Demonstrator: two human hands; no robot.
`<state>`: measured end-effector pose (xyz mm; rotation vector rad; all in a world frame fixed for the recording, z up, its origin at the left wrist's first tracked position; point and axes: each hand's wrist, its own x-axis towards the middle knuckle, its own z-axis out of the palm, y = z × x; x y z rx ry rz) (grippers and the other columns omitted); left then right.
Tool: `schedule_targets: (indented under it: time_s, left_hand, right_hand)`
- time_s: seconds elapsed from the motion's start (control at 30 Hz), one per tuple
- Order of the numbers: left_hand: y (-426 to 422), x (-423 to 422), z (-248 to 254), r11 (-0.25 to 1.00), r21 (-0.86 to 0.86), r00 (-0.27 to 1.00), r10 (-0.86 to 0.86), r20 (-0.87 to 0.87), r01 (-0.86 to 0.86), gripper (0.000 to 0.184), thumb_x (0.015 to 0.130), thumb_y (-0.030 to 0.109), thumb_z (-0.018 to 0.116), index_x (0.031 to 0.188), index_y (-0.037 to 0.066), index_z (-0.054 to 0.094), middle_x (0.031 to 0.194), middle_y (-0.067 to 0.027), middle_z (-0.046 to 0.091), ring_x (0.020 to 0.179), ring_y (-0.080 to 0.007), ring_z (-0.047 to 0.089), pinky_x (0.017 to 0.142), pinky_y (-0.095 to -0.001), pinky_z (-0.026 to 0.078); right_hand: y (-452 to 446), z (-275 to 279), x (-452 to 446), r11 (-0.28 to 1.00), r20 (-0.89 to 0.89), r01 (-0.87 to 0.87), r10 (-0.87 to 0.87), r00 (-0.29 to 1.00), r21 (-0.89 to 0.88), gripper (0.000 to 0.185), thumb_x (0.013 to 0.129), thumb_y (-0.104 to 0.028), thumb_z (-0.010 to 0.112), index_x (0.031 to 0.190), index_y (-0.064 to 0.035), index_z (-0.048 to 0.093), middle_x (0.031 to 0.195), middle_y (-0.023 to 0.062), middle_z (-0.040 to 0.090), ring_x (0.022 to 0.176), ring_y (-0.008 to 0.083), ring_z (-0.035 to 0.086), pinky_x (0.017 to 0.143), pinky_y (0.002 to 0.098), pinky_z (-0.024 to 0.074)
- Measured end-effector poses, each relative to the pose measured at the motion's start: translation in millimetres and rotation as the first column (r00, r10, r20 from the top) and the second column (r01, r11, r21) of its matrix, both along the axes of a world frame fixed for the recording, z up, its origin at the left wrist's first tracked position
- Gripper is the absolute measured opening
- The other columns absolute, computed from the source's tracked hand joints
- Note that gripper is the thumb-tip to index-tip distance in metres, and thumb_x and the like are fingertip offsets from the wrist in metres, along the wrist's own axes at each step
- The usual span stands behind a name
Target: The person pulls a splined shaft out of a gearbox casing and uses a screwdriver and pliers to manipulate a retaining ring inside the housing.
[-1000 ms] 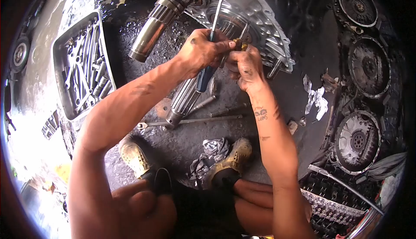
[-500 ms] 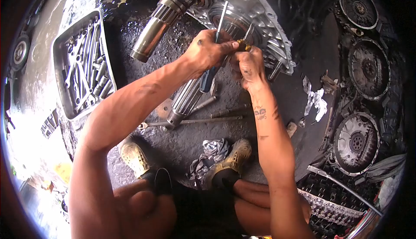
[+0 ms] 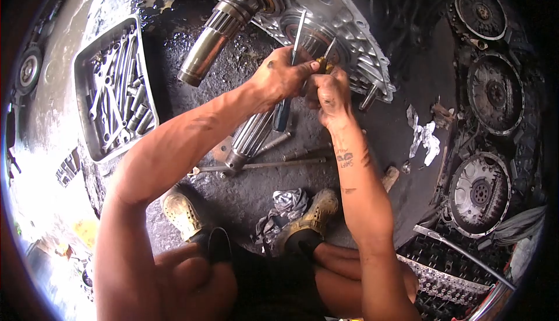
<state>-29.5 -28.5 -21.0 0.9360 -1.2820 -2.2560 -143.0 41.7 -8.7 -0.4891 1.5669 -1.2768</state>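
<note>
In the head view, my left hand is closed around a screwdriver. Its dark blue handle hangs below the palm, and its bright shaft points up past the fingers. Beside it, my right hand is closed on a yellow tool with a pointed metal tip, perhaps pliers; its lower part is hidden. My left thumb touches or nearly touches the yellow part. Both hands are in front of a ribbed metal gearbox housing. A thick shaft and a splined shaft stick out from it.
A metal tray of wrenches and sockets lies at the left. A long bar rests on the dark floor below the splined shaft. Round metal plates line the right side. A crumpled rag lies by the right shoe.
Both hands have shifted slightly down, the right one also a little left. The yellow tool's tip has moved and the screwdriver stands a bit more upright. Both grips look unchanged.
</note>
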Motion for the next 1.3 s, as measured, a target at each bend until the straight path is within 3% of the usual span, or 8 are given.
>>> schedule_targets:
  time_s: [0.27, 0.67, 0.73, 0.8, 0.87, 1.07, 1.13, 1.3]
  left_hand:
    - [-7, 3, -1, 0.999, -0.007, 0.999, -0.035, 0.03, 0.035, 0.021, 0.089, 0.023, 0.066, 0.096, 0.005, 0.057, 0.074, -0.0006, 0.055, 0.061, -0.0086, 0.049, 0.05, -0.0242, 0.04]
    - [-14, 18, 10, 1.0, 0.015, 0.997, -0.019, 0.075, 0.018, 0.023, 0.091, 0.025, 0.062, 0.101, 0.007, 0.052, 0.074, -0.0008, 0.052, 0.056, -0.0082, 0.045, 0.048, -0.0244, 0.038]
    - [-16, 34, 15, 0.967, 0.233, 0.98, -0.141, 0.143, 0.105, 0.017, 0.094, 0.022, 0.054, 0.099, 0.006, 0.051, 0.077, -0.0011, 0.051, 0.056, -0.0078, 0.045, 0.049, -0.0251, 0.04]
    - [-16, 45, -3, 0.969, 0.19, 0.975, -0.185, 0.119, 0.161, 0.023, 0.095, 0.019, 0.049, 0.112, 0.003, 0.051, 0.082, -0.0028, 0.053, 0.057, -0.009, 0.047, 0.051, -0.0243, 0.042]
    - [-14, 52, -7, 0.977, -0.095, 0.975, -0.178, 0.133, 0.191, 0.041, 0.095, 0.018, 0.05, 0.132, 0.001, 0.043, 0.083, -0.0043, 0.055, 0.059, -0.0112, 0.051, 0.052, -0.0231, 0.044]
    - [-19, 60, 10, 0.996, -0.01, 0.991, -0.09, 0.097, 0.091, 0.047, 0.098, 0.022, 0.049, 0.137, -0.001, 0.039, 0.079, -0.0061, 0.059, 0.06, -0.0111, 0.054, 0.053, -0.0226, 0.045]
    - [-26, 61, 10, 0.962, -0.13, 0.96, -0.214, 0.181, 0.239, 0.045, 0.098, 0.021, 0.048, 0.136, 0.0, 0.04, 0.079, -0.004, 0.06, 0.059, -0.0102, 0.054, 0.053, -0.0228, 0.044]
    - [-32, 55, -1, 0.81, -0.521, 0.948, -0.129, 0.29, 0.269, 0.04, 0.097, 0.019, 0.048, 0.132, -0.001, 0.046, 0.083, -0.0041, 0.063, 0.059, -0.0087, 0.051, 0.054, -0.0245, 0.043]
  right_hand:
    - [-2, -9, -13, 0.991, -0.193, -0.043, 0.068, 0.979, 0.129, 0.013, 0.072, 0.0, 0.049, 0.076, -0.0115, 0.052, 0.058, -0.0062, 0.04, 0.041, 0.0047, 0.034, 0.036, 0.0229, 0.0249]
    - [-11, 1, -8, 0.97, -0.166, -0.006, 0.048, 0.985, 0.243, 0.006, 0.074, -0.004, 0.056, 0.07, -0.0087, 0.058, 0.058, -0.0044, 0.045, 0.04, 0.0063, 0.037, 0.035, 0.0245, 0.0265]
    - [-12, 4, -7, 0.968, -0.195, -0.014, 0.064, 0.979, 0.25, 0.004, 0.074, -0.005, 0.058, 0.072, -0.0077, 0.059, 0.06, -0.0029, 0.048, 0.041, 0.0073, 0.04, 0.036, 0.0246, 0.0272]
    - [-10, 0, -9, 0.966, -0.217, -0.021, 0.079, 0.973, 0.259, 0.002, 0.075, -0.007, 0.06, 0.074, -0.0068, 0.061, 0.062, -0.0013, 0.051, 0.042, 0.0083, 0.042, 0.036, 0.0248, 0.028]
    - [-10, -5, -14, 0.954, -0.219, -0.033, 0.102, 0.97, 0.298, 0.005, 0.074, -0.007, 0.061, 0.078, -0.0055, 0.063, 0.067, 0.0017, 0.057, 0.045, 0.01, 0.045, 0.037, 0.0247, 0.0289]
    - [-10, -4, -13, 0.948, -0.204, -0.025, 0.094, 0.975, 0.318, 0.006, 0.075, -0.008, 0.061, 0.08, -0.0061, 0.063, 0.069, 0.0011, 0.057, 0.047, 0.0092, 0.046, 0.038, 0.0243, 0.0305]
    - [-11, -4, -13, 0.942, -0.218, -0.015, 0.093, 0.972, 0.334, 0.006, 0.075, -0.008, 0.062, 0.08, -0.0068, 0.063, 0.068, 0.0003, 0.056, 0.047, 0.0088, 0.045, 0.038, 0.0242, 0.0308]
    - [-11, -1, -12, 0.947, -0.185, -0.021, 0.084, 0.979, 0.32, 0.008, 0.074, -0.009, 0.064, 0.082, -0.0081, 0.063, 0.069, -0.0015, 0.053, 0.047, 0.0077, 0.044, 0.036, 0.0227, 0.0287]
